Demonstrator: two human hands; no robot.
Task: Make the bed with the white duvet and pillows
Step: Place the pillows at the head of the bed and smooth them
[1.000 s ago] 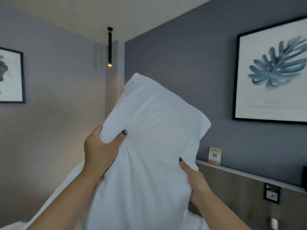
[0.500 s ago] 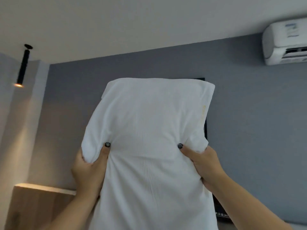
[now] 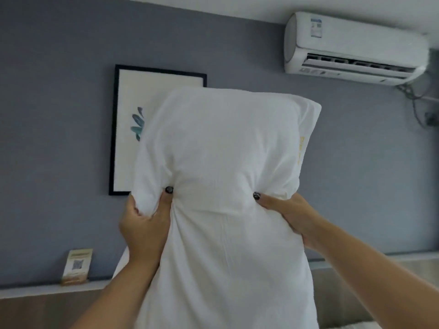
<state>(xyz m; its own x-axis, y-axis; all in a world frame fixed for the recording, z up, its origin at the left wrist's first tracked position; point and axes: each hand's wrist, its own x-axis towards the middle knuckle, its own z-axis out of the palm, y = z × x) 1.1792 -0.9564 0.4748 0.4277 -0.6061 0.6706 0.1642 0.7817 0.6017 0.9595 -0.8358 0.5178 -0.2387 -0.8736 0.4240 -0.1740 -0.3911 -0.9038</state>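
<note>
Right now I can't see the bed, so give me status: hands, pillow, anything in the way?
Left hand and right hand both grip pillow. Pillow held upright, up at wall height. Nothing in the way visible.

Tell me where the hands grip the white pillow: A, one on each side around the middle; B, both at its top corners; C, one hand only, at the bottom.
A: the left hand and right hand each pinch a side of the pillow at mid-height.
</note>
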